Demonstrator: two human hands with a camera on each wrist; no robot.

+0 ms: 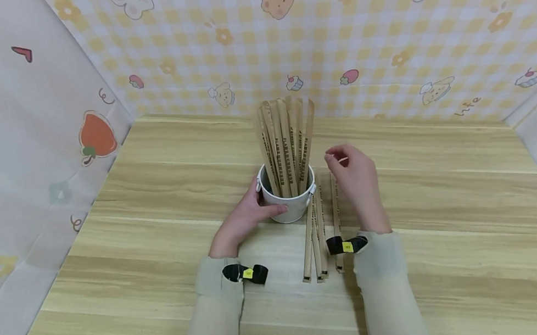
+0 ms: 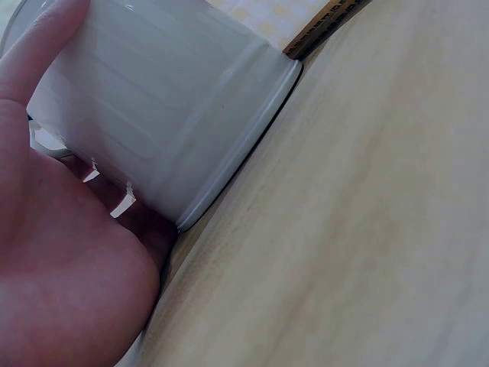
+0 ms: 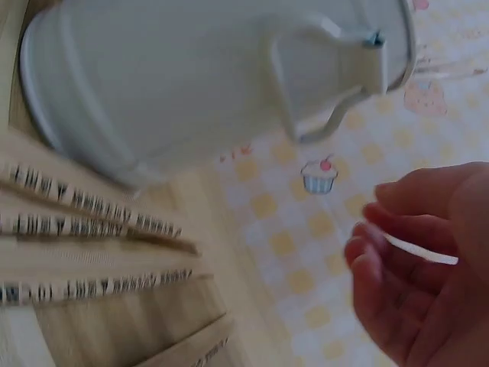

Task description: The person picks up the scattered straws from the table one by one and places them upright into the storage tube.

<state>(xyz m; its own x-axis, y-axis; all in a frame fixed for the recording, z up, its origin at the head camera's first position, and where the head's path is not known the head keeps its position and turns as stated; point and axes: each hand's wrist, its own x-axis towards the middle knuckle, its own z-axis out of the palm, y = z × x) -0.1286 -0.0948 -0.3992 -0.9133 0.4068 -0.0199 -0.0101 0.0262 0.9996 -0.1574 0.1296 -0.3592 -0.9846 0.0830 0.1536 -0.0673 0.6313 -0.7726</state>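
Observation:
A small white bucket [image 1: 289, 209] stands upright on the table, with my left hand [image 1: 244, 217] gripping its left side. The thumb lies across the bucket's front; the other fingers go round behind. Long slim brown paper-wrapped sticks [image 1: 283, 149] with dark print stand fanned inside it, their contents hidden. Several more wrapped sticks [image 1: 316, 239] lie on the table just right of the bucket. My right hand [image 1: 356, 179] hovers right of the bucket, above the far end of a single wrapped stick [image 1: 336, 215]. In the right wrist view its fingers [image 3: 367, 267] are loosely curled, with nothing visible between them.
The wooden-patterned table [image 1: 460, 278] ends at a yellow checked backdrop [image 1: 373, 39] behind the bucket. A white patterned sheet [image 1: 21, 135] hangs along the left side. The bucket's side handle bracket [image 3: 328, 76] faces my right hand.

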